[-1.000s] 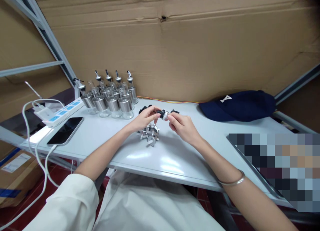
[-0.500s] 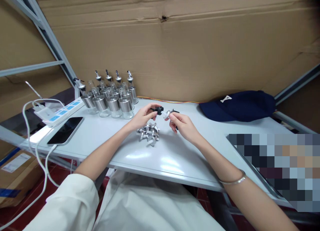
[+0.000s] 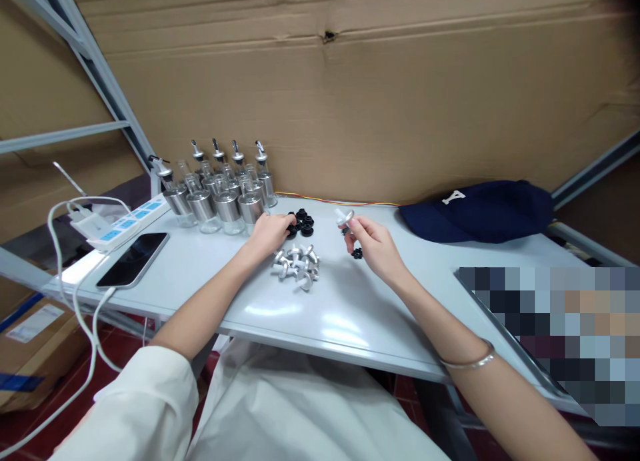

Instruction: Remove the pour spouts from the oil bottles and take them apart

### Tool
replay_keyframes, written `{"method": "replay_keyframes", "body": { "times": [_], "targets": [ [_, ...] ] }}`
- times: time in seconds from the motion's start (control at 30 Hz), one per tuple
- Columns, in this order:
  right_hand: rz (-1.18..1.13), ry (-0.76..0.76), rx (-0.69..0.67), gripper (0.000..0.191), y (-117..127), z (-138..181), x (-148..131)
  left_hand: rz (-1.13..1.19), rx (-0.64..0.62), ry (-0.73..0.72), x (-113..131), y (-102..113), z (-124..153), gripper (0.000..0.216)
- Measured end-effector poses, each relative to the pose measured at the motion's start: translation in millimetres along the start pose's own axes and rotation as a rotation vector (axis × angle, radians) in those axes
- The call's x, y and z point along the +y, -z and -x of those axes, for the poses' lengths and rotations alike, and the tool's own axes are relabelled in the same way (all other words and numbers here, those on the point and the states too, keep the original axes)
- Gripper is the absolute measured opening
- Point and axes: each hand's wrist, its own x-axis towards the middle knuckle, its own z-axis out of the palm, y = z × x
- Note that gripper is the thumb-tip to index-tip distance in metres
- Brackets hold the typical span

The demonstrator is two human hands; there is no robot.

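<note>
My left hand (image 3: 271,233) reaches into a small heap of black ribbed stoppers (image 3: 307,229). Its fingers are curled round one at the heap's near left side, and the fingertips are partly hidden. Between thumb and fingers, my right hand (image 3: 373,241) pinches a silver pourer piece with a whitish tube (image 3: 345,217), held above the table with the tube pointing left. Small black parts (image 3: 357,253) show beside and below the right fingers. In front of the stoppers lies a pile of silver-and-white pourer pieces (image 3: 299,268).
Several glass bottles with steel sleeves (image 3: 229,206) stand at the back left, some topped with pourers. Left of them are a power strip (image 3: 131,222), white cables and a phone (image 3: 133,260). A navy cap (image 3: 480,212) lies at the back right of the table (image 3: 400,314).
My left hand has moved left and down from in front of the pourer piece to the stoppers, uncovering the heap. My right hand, still holding the pourer piece, has shifted slightly right.
</note>
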Motion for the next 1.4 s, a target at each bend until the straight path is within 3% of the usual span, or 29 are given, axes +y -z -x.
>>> {"method": "replay_keyframes", "body": {
  "times": [0.17, 0.37, 0.53, 0.73, 0.97, 1.1, 1.2, 1.4],
  "targets": [
    [0.001, 0.023, 0.005, 0.035, 0, -1, 2, -0.007, -0.002, 0.025, 1, -6, -1, 0.030],
    [0.032, 0.056, 0.028, 0.027, -3, 3, -4, -0.001, 0.030, 0.035, -3, -14, -4, 0.020],
    [0.326, 0.063, -0.031, 0.017, -3, 5, -8, 0.034, 0.026, 0.050, -4, -19, -5, 0.017],
    [0.527, 0.075, -0.286, 0.023, -4, 4, -3, 0.078, 0.002, 0.054, -3, -11, -3, 0.015],
    [0.743, -0.002, -0.251, 0.027, -6, 5, -5, 0.198, -0.138, -0.115, 4, -3, 3, 0.028],
    [0.909, -0.034, -0.319, 0.028, -7, 7, -6, 0.215, -0.175, -0.149, 6, -3, 3, 0.034],
    [0.922, -0.047, -0.393, 0.026, -8, 9, -8, 0.235, -0.183, -0.164, 6, -5, 2, 0.034],
    [0.826, -0.034, -0.368, 0.029, -7, 7, -4, 0.302, -0.199, -0.161, 6, -7, 2, 0.032]
  ]
}}
